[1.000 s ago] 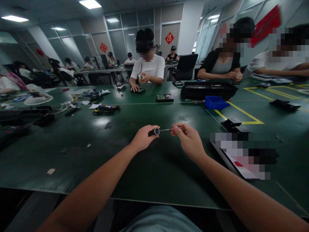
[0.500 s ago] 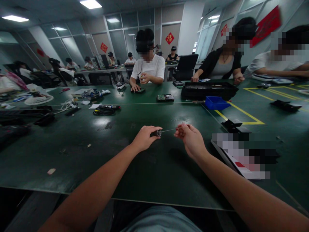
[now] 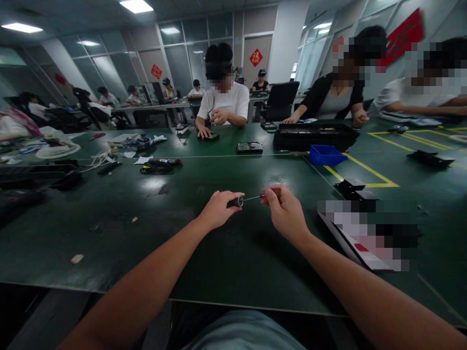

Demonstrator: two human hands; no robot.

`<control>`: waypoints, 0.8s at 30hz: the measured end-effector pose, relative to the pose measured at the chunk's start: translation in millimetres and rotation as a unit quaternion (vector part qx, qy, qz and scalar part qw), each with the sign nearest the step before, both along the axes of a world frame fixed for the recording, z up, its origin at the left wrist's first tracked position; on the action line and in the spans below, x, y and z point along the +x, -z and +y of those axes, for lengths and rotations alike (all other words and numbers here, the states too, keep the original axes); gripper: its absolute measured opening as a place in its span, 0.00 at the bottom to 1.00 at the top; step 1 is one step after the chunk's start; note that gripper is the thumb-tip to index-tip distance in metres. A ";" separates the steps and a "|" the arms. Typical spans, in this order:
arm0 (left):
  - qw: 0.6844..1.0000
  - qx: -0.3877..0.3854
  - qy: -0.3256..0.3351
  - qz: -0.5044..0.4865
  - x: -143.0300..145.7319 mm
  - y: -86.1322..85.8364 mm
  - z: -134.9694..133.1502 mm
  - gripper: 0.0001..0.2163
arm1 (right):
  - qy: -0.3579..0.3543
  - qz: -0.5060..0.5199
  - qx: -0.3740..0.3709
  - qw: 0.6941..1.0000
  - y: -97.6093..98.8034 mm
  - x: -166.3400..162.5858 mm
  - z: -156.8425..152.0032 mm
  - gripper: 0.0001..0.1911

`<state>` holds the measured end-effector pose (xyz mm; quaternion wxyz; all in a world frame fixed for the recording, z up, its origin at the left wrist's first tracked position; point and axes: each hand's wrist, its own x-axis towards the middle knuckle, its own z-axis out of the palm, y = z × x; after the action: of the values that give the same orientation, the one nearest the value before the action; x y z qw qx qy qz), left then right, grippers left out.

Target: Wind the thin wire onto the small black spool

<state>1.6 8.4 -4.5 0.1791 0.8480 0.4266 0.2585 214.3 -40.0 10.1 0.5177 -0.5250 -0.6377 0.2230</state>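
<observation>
Clock taken from the wearer's seat, 12 straight ahead. Pale scrap (image 3: pixel 77 258) at 10 o'clock on the dark green worktop (image 3: pixel 219 272), close to the front edge. White sheet (image 3: pixel 374 258) at 2 o'clock, red patch on it; print blocked out by pixelation.

Just left of 12: left hand (image 3: pixel 216 210), thumb and fingers pinching a black cylinder (image 3: pixel 234 202) above the worktop. Cylinder short, dark, barrel mostly covered by the fingers; bright metallic ring at its end, facing 3 o'clock and the wearer; dark inside the ring. Any marking on it too small to tell.

Toward 1 o'clock: right hand (image 3: pixel 287 209), fingers curled and pinching the red handle of a screwdriver (image 3: pixel 261 196). Thin metal shaft points to 9 o'clock, its tip at the ringed end; cannot tell how far in.

Farther out: coiled black cable (image 3: pixel 158 167) at 11, yellow mark on it. Green circuit board (image 3: pixel 250 147) at 12. Blue bin (image 3: pixel 327 155) at 1, in front of a long black tray (image 3: pixel 315 137). Yellow tape (image 3: pixel 381 184) beyond the sheet.

Across the worktop at 12, a co-worker in white (image 3: pixel 228 104), one palm down on a dark item.

Far wall, 12: red diamond sign (image 3: pixel 256 57), gold character, reads 福. Red banner (image 3: pixel 403 39) at 1; lettering unreadable.
</observation>
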 end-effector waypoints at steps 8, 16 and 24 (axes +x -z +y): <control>1.000 -0.002 -0.006 0.028 -0.3 2.1 -0.7 0.20 | 0.011 -0.071 0.010 0.997 -4.3 0.7 -2.3 0.12; 1.000 -0.006 -0.006 0.024 0.0 4.0 0.7 0.20 | 0.015 -0.093 0.008 0.995 -5.9 1.0 -2.6 0.10; 0.990 -0.043 -0.069 -0.113 0.6 0.6 0.4 0.17 | 0.027 -0.087 -0.001 0.996 -5.7 1.2 -1.4 0.11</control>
<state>2.2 8.8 -5.1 0.2447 0.7735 0.4716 0.3456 215.5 -41.4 15.8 0.4654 -0.5597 -0.6659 0.1634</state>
